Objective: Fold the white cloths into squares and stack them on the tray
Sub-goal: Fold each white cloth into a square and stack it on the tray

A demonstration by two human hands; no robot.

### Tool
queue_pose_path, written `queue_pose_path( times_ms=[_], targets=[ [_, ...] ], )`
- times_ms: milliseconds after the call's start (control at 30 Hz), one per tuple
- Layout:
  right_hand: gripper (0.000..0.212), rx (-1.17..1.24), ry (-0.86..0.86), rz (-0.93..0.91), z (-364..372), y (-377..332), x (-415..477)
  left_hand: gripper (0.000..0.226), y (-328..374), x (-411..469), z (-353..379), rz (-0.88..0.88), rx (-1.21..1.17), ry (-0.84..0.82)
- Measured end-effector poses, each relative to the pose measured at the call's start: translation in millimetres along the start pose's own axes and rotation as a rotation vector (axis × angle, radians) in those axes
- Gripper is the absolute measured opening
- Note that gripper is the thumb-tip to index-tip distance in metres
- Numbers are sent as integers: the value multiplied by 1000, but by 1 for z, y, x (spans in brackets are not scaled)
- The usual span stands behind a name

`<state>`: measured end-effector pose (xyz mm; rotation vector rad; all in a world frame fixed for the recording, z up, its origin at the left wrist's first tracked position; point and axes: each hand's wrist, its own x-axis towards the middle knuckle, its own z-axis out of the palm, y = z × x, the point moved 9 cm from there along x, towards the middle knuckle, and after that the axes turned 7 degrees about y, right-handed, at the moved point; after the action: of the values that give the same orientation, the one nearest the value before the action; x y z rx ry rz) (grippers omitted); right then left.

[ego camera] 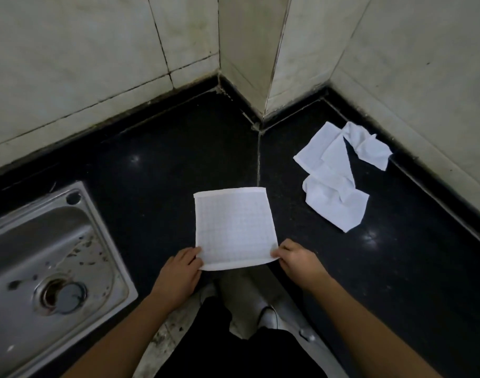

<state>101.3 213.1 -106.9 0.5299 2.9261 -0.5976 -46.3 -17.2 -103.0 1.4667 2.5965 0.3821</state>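
— What can you not see well here?

— The sink [28,236] is cut by the left and bottom edges, so its full shape does not show. Both forearms [118,331] also leave the picture at the bottom.

— And the hands?

— Some fingertips of the left hand [178,271] go under the near left corner of the flat cloth [234,227], so they are hidden. The right hand [298,260] pinches the other near corner, and the fingers below the cloth do not show.

— And the crumpled cloths [339,173]?

— They overlap, so I cannot tell how many there are. Below the counter [151,173] edge, a white shoe [268,317] is blurred and partly covered by dark trousers [233,356].
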Motion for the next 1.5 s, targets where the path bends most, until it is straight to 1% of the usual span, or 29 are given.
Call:
queue_pose_path(
  times_ms=[100, 167, 233, 300, 367, 433, 500, 600, 733, 867, 1000, 1167, 1233, 1300, 1333, 1367, 1433, 1467, 1500],
  targets=[
    [25, -3, -66, 2, -3, -2, 4, 19, -7, 2, -1, -57, -84, -20],
    [25, 42, -115, 58, -7, 0, 9, 9, -13, 9, -7, -132, -182, -31],
    [21, 203, -73, 190, -16, 10, 17, 5, -25, 19, -13, -256, -319, -33],
    [19, 429, 18, 374, -23, 23, 27, 5, -43, 31, -19, -467, -491, 0],
    [18, 621, 94, 521, -27, 32, 41, 6, -60, 43, -24, -679, -663, 72],
    [15, 725, 134, 599, -30, 35, 59, 10, -73, 55, -27, -834, -774, 141],
    [16, 779, 150, 647, -31, 35, 79, 14, -83, 68, -28, -914, -824, 199],
    [19, 780, 166, 703, -28, 39, 102, 18, -96, 87, -26, -955, -828, 247],
    [22, 696, 221, 706, -28, 43, 123, 17, -108, 108, -25, -944, -768, 265],
    [25, 616, 230, 722, -24, 51, 136, 18, -116, 126, -17, -925, -708, 231],
    [23, 592, 251, 771, -23, 54, 140, 19, -122, 134, -6, -888, -626, 201],
    [20, 542, 265, 756, -21, 54, 142, 17, -124, 135, -3, -882, -560, 218],
    [22, 511, 263, 734, -23, 51, 144, 20, -120, 137, -6, -857, -506, 220],
    [29, 485, 246, 705, -24, 47, 145, 28, -114, 137, -9, -788, -466, 213],
    [35, 452, 249, 667, -27, 43, 144, 34, -110, 137, -14, -723, -442, 224],
    [40, 382, 282, 588, -34, 38, 143, 39, -104, 137, -21, -632, -400, 243],
    [42, 163, 411, 289, -53, 14, 142, 40, -85, 138, -37, -386, -264, 280],
    [42, 53, 447, 124, -58, -3, 141, 42, -72, 138, -40, -266, -190, 267],
    [44, -40, 429, -9, -57, -19, 141, 47, -60, 140, -39, -172, -117, 218]
  ],
)
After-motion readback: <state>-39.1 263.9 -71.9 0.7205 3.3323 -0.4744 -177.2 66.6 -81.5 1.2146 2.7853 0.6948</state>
